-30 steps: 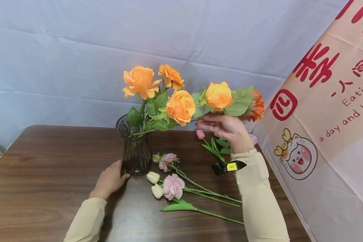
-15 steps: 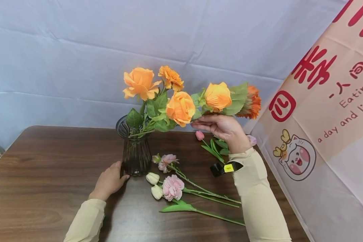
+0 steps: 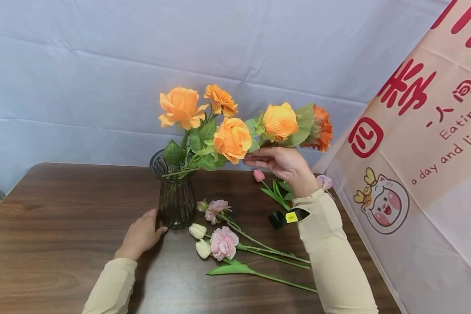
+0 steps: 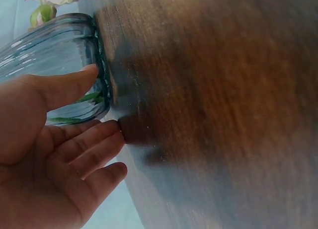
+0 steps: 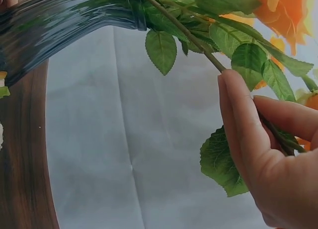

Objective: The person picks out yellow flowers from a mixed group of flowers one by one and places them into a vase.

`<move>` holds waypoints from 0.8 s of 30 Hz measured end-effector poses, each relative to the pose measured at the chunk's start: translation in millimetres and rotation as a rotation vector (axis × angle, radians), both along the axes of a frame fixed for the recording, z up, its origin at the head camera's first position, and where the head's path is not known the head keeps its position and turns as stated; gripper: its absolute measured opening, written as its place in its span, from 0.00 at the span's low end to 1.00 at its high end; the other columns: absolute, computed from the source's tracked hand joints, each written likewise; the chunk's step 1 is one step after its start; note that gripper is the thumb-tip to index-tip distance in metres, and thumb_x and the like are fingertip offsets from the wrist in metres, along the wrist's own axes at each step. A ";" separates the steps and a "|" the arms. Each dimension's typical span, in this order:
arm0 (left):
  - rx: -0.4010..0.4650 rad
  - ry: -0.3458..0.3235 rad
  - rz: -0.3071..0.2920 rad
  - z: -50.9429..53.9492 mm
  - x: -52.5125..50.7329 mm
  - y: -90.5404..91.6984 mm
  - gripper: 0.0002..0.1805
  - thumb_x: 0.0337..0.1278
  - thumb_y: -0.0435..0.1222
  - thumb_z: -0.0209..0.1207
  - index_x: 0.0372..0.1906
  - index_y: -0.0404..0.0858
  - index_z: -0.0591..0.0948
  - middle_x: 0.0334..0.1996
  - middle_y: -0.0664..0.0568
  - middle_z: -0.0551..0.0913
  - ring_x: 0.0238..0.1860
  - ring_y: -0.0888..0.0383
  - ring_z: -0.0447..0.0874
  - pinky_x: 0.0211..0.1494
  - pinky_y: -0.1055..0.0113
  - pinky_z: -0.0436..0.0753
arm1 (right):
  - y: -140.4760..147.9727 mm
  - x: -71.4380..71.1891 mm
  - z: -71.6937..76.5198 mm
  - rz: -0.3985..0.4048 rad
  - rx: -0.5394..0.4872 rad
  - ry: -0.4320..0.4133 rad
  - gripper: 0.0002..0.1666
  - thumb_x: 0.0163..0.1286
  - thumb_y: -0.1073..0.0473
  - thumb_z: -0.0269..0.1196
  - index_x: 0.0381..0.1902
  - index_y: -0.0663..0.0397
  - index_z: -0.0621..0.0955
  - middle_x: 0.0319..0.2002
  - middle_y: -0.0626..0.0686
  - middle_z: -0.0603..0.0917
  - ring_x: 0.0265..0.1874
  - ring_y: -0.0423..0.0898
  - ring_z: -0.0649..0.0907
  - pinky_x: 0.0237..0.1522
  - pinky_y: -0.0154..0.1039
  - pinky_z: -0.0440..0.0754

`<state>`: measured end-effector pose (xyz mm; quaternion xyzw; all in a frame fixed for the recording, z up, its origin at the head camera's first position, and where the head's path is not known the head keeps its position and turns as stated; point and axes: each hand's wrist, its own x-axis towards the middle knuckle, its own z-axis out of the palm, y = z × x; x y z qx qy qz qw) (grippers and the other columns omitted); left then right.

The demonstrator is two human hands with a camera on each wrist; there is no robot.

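A dark ribbed glass vase (image 3: 177,203) stands upright, orange roses (image 3: 232,139) and a frilly orange flower (image 3: 221,100) in it. My left hand (image 3: 141,234) rests at its base; in the left wrist view the thumb touches the glass, fingers loosely extended beside it. My right hand (image 3: 284,165) pinches a brown-green stem (image 5: 203,49) between thumb and fingers. That stem slants to the vase mouth; an orange-red flower (image 3: 318,128) with a large leaf (image 3: 304,126) lies at its other end. A yellow-orange rose (image 3: 280,122) sits just above the hand; its own stem is hidden.
Pink flowers (image 3: 224,243) and cream tulips (image 3: 203,249) lie on the wooden table (image 3: 54,244), right of the vase. A pink tulip (image 3: 259,175) and a lilac flower (image 3: 324,182) lie under the right arm. Pale cloth (image 3: 101,87) hangs behind.
My right hand has moved slightly left with the orange-red flower, and its stem slid further across the vase mouth. The yellow-orange rose shifted left a little. The left hand and vase stayed put.
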<state>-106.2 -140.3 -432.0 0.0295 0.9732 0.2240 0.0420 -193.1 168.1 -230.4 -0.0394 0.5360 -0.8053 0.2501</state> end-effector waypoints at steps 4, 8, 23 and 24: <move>0.003 -0.001 -0.002 1.1 0.1 1.0 0.34 0.55 0.39 0.60 0.58 0.18 0.62 0.53 0.24 0.69 0.48 0.31 0.71 0.48 0.42 0.73 | -1.9 1.2 4.2 -0.049 0.022 0.025 0.21 0.67 0.78 0.39 0.28 0.69 0.79 0.30 0.62 0.82 0.32 0.52 0.84 0.38 0.41 0.83; 0.004 -0.003 -0.002 2.4 0.4 1.9 0.34 0.55 0.39 0.60 0.58 0.18 0.62 0.52 0.24 0.69 0.48 0.31 0.71 0.47 0.42 0.73 | -5.6 2.8 9.3 -0.093 0.039 0.063 0.14 0.65 0.80 0.41 0.34 0.69 0.74 0.31 0.61 0.82 0.32 0.53 0.84 0.38 0.44 0.83; -0.003 -0.002 0.000 0.1 1.7 2.6 0.34 0.55 0.38 0.60 0.57 0.18 0.62 0.52 0.24 0.69 0.48 0.31 0.72 0.46 0.42 0.74 | -7.6 -1.5 20.1 0.002 0.154 0.113 0.13 0.66 0.78 0.43 0.45 0.67 0.70 0.34 0.59 0.82 0.33 0.53 0.84 0.43 0.47 0.81; -0.002 -0.004 0.002 -0.2 1.9 2.8 0.34 0.55 0.38 0.60 0.57 0.18 0.63 0.52 0.25 0.69 0.48 0.31 0.72 0.46 0.42 0.73 | -7.1 -2.7 20.3 0.013 0.164 0.109 0.13 0.66 0.78 0.43 0.43 0.67 0.72 0.33 0.59 0.82 0.32 0.53 0.84 0.43 0.46 0.81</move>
